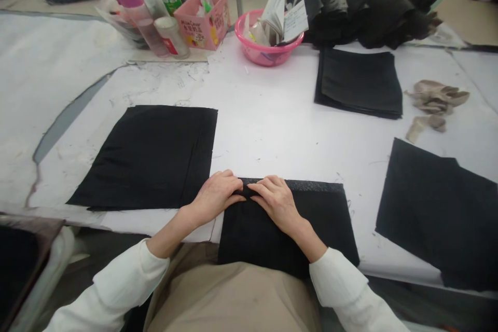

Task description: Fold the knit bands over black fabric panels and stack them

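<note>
Left hand (218, 192) and right hand (274, 199), center of head view: both half-curled, thumbs slightly apart from fingers, tips at far edge of black fabric panel (291, 233), lower center; gripping or just pressing, cannot tell. Work on edge seems partway: speckled strip (319, 187) lies flat rightward. Black fabric pieces at left (148, 161), right (439, 218), upper right (358, 83); finished or waiting, unclear. White-covered worktable (264, 129), pink basin (268, 57) upper center, cluttered workroom behind.

One head-worn camera looks forward and down over the desk (264, 135). It sits close above the near edge.
</note>
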{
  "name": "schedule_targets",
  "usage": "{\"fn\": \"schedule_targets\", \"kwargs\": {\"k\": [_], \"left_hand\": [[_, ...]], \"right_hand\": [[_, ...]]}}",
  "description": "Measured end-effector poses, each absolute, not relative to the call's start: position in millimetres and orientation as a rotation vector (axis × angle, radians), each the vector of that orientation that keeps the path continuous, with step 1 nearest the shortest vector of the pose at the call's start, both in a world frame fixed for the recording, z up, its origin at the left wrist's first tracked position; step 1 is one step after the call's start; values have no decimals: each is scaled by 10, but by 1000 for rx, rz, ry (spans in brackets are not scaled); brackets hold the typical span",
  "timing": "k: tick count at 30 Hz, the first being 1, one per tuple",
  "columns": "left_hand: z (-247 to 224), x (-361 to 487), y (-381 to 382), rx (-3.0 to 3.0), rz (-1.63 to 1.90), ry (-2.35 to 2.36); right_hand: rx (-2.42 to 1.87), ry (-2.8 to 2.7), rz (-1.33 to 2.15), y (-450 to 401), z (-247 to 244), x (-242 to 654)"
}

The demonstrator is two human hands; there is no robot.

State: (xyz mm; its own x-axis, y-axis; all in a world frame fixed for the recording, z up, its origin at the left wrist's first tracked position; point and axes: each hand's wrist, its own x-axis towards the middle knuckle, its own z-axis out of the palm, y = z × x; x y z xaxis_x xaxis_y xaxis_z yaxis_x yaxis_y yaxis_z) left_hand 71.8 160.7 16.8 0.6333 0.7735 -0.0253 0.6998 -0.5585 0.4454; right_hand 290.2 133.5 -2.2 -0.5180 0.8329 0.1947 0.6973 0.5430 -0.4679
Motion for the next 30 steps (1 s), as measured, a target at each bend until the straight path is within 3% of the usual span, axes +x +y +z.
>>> {"fn": "schedule_targets", "kwargs": {"k": [6,16,23,30], "left_hand": [[207,542,1629,2551,184,1238],[54,531,1544,2333,542,1227],[-43,478,1503,2528,444,1164],[-77,484,1504,2668,562,1037]], "right_hand": [[-1254,-2370,476,1340,-51,2926],[-1297,-2365,426,1341,-86,2903],[-1245,-2406,388,1341,-105,2915],[-1190,-2411,362,1352,-141,2907]]}}
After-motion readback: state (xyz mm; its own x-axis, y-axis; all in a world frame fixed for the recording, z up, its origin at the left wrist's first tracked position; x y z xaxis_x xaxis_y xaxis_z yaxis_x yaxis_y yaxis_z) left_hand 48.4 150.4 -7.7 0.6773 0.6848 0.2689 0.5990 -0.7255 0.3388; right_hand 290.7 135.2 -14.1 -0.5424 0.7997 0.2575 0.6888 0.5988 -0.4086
